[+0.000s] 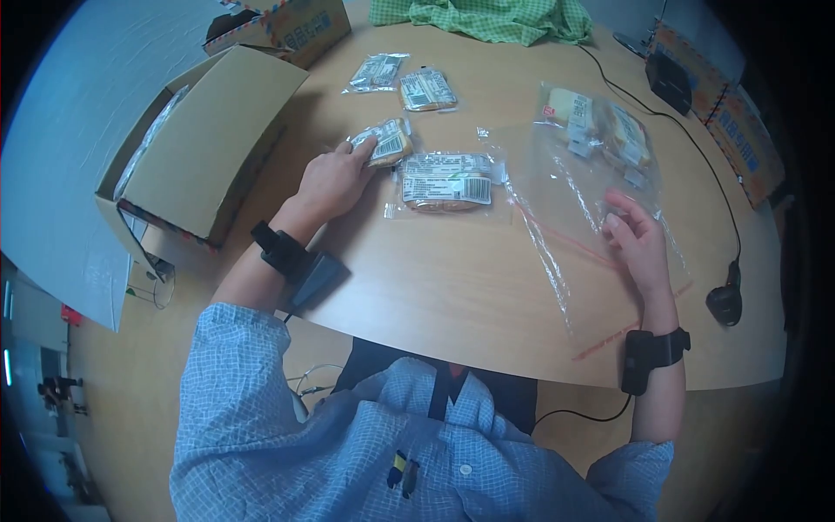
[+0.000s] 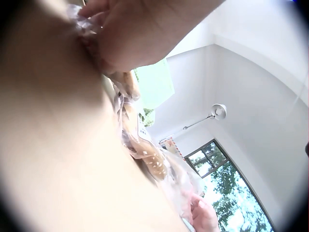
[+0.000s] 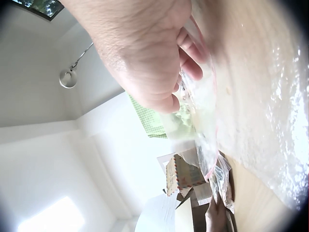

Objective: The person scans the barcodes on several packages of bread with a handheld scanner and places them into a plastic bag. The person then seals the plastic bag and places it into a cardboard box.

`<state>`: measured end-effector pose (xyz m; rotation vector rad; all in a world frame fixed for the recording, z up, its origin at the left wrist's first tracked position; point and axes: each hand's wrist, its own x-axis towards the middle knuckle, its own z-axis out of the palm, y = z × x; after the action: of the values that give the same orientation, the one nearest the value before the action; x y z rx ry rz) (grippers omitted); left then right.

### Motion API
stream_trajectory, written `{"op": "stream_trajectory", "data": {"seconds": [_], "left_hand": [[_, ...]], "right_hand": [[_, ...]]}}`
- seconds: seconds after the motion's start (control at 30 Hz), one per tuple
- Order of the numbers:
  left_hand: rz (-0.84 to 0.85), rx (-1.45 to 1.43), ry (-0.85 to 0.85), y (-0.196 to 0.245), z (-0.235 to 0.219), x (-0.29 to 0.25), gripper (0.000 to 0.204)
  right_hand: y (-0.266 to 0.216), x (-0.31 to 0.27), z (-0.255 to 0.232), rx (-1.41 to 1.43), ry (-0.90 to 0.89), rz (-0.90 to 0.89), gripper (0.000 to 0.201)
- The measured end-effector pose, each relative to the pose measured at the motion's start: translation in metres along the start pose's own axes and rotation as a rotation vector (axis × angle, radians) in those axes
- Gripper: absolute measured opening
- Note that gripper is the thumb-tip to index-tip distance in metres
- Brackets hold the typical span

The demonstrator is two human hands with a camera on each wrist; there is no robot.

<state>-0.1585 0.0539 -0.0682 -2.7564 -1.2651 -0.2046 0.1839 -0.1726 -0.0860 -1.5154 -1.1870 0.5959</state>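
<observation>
My left hand [image 1: 335, 180] grips a wrapped bread [image 1: 389, 150], index finger across its labelled top. In the left wrist view, crinkled wrapper film shows at the fingertips. Close by lies a larger wrapped bread [image 1: 446, 181], label up. Two more packets, a wrapped bread [image 1: 427, 90] and a flat labelled packet [image 1: 375, 73], are farther back. On the right is a big clear zip bag [image 1: 557, 252] with red seal lines and two wrapped breads [image 1: 628, 136] at its far end. My right hand [image 1: 639, 244] hovers over this bag, fingers loosely bent; its film passes close behind the fingers [image 3: 190, 67].
An open cardboard box [image 1: 209, 139] stands at the left, with another carton [image 1: 300, 35] behind it. Green checked cloth [image 1: 487, 17] lies at the back. To the right are a black device [image 1: 668, 83], its cable and a striped carton [image 1: 735, 143].
</observation>
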Motion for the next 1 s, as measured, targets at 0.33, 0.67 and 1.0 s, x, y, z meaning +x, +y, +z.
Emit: {"op": "stream_trajectory", "data": {"seconds": [0.33,0.67,1.0], "left_hand": [[-0.077,-0.119,-0.087,0.000,-0.005,-0.013,0.062],[0.088,-0.125,0.040,0.040,-0.004,-0.015,0.082],[0.704,-0.470,0.332,0.179,-0.007,0.051,0.049]], "right_hand": [[0.000,0.004,0.002,-0.069,0.038,0.072,0.032],[0.013,0.002,0.001,-0.056,0.064,0.072,0.031],[-0.012,-0.007,-0.004,-0.002,0.192,-0.254,0.032]]}}
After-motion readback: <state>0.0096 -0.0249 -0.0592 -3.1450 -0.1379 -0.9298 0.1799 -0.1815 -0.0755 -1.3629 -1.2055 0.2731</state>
